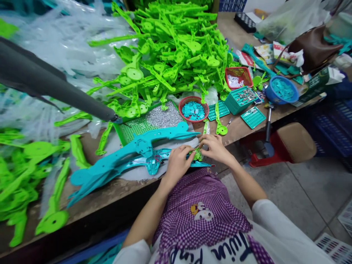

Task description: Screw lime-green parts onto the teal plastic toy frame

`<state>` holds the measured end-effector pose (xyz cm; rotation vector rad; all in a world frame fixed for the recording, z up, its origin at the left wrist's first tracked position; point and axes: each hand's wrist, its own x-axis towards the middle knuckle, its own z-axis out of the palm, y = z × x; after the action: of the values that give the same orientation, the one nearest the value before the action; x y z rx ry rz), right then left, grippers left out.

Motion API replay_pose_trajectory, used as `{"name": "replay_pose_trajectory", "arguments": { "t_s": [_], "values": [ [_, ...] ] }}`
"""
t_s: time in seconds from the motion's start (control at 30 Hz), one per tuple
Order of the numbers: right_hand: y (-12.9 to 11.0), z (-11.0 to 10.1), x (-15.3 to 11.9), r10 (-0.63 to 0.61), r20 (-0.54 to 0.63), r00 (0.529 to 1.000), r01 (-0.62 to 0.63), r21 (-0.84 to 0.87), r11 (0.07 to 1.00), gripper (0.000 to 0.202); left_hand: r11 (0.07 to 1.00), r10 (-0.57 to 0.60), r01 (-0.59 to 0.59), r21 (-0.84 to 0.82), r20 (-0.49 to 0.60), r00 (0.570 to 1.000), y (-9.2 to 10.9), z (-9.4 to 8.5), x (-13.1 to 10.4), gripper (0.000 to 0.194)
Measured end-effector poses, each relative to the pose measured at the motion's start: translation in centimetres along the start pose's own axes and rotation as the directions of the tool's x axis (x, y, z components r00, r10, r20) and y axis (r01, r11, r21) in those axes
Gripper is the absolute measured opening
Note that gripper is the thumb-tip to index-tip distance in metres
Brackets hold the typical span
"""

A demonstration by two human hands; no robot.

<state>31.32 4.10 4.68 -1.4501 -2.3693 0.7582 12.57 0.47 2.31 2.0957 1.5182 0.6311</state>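
Note:
My left hand (179,161) is closed, its thumb and fingertips on a small lime-green plastic part (197,155) low at the table's front edge. From the other side my right hand (213,147) pinches the same part, its fingers bent; the contact points are partly hidden. Under and beside my left hand lies an opened long turquoise plastic shell (152,163) with thin wires inside. Just behind it rests another long turquoise shell (144,144). A slim green arm piece (206,127) lies beyond my right fingers.
Behind stands a green tray (129,132) of small metal pieces, beside a red basket (193,110) of turquoise chips. A big heap of green parts (176,55) fills the back. A dark grey pole (68,91) slants in from the left. A hammer (268,123) lies at the right edge.

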Motion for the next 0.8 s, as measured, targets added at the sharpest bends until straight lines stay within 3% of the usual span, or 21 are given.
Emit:
{"name": "replay_pose_trajectory", "arguments": {
  "t_s": [0.17, 0.33, 0.53, 0.8],
  "values": [
    [-0.5, -0.6, 2.1, 0.061, 0.162, 0.985, -0.057, -0.029, 0.998, 0.005, 0.995, -0.101, 0.103, -0.018, 0.064, 0.993, 0.4, 0.0, 1.2, 0.016],
    [-0.2, -0.9, 3.1, 0.061, 0.185, 0.981, -0.064, 0.011, 0.998, 0.014, 0.981, -0.175, 0.16, 0.111, 0.141, 0.974, 1.6, -0.5, 2.2, 0.014],
    [1.1, -1.4, 3.5, -0.024, 0.242, 0.97, -0.004, 0.115, 0.993, 0.004, 0.956, -0.259, 0.244, 0.163, 0.077, 0.963, 2.5, 0.5, 2.1, 0.013],
    [-0.1, -1.6, 4.5, 0.026, 0.336, 0.942, 0.037, -0.179, 0.983, 0.007, 0.955, -0.25, 0.241, 0.172, 0.035, 0.968, 2.6, 1.3, 1.8, 0.012]
  ]
}}
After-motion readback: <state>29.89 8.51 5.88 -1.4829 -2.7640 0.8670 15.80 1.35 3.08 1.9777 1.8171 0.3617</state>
